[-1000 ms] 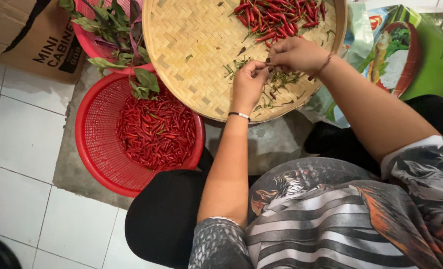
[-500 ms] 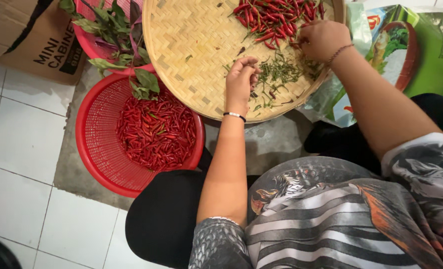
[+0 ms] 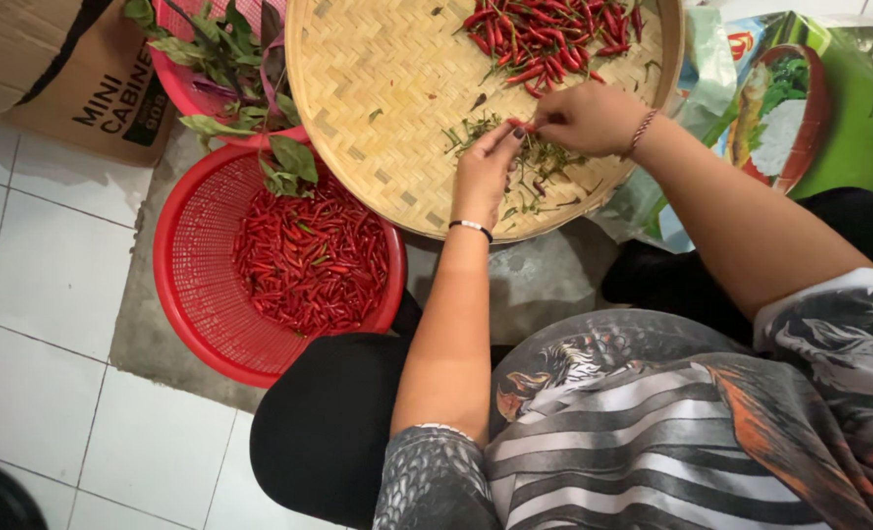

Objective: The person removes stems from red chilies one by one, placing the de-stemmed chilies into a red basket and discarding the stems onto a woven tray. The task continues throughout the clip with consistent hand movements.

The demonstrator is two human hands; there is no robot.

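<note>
Two red baskets (one leaf-filled), one bamboo tray, one box.

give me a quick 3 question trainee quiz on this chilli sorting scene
1. True or false: both hands meet over the woven tray.
2. What fills the red basket? A) green stems B) red chillies C) rice
3. What lies on the tray right under the hands?

Key:
1. True: left hand and right hand pinch together above it.
2. B, red chillies.
3. A small heap of green stems.
</note>
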